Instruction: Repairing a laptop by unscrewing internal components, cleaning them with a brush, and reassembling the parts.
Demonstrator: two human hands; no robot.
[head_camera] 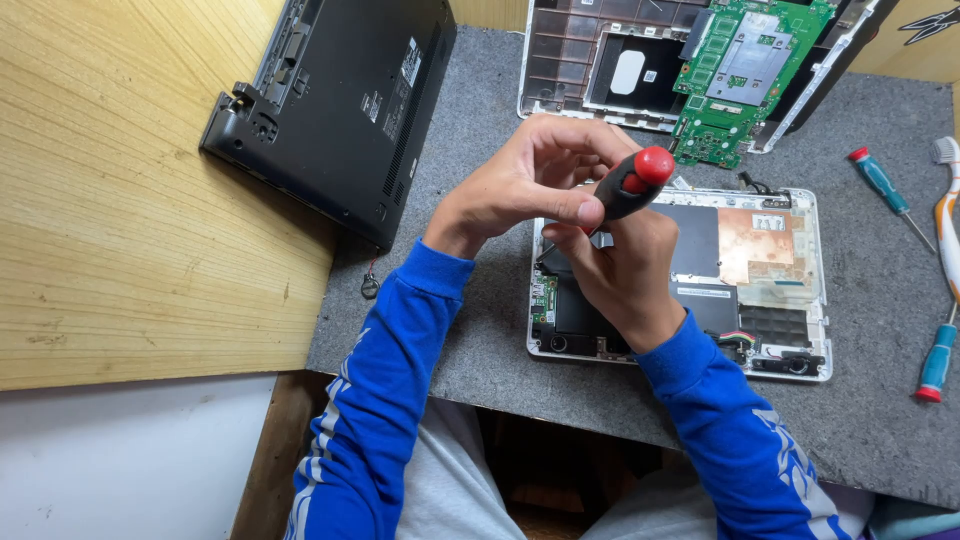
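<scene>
Both hands meet at frame centre over the opened white laptop base [790, 300]. The right hand [615, 275] is wrapped around the shaft end of a black-and-red screwdriver [632, 183]; the left hand [530, 180] closes over the handle from the upper left, thumb along its side. So both are clamped on the one tool, pressed together. The tip is hidden behind the right hand's fingers; I cannot tell which screw or part it meets.

Under the hands, centre to centre-right: the base, with a dark panel, a copper-coloured plate [755, 243] and a small green board [543, 297] at its left edge. Loose wires [735, 340] lie near the lower edge.

Risks, as judged:
- The tip is out of sight, so it may slip off the screw head and scratch the dark panel or green board. Cause: angled pressure from two hands.
- The right sleeve [745, 440] lies just beside the loose wires; a wrist shift could snag them.
- The tilted handle suggests the shaft is not upright, which could strip the screw head.

Elsewhere: a black laptop case [340, 90] at upper left on the wooden table [120, 220]; a second white shell with a green circuit board [740, 70] at the top; two teal screwdrivers [885, 190] [937, 362] and a toothbrush [945, 215] at the right on the grey mat [470, 330]. A small round coin cell [370, 287] lies at the mat's left edge, apart from the work.
</scene>
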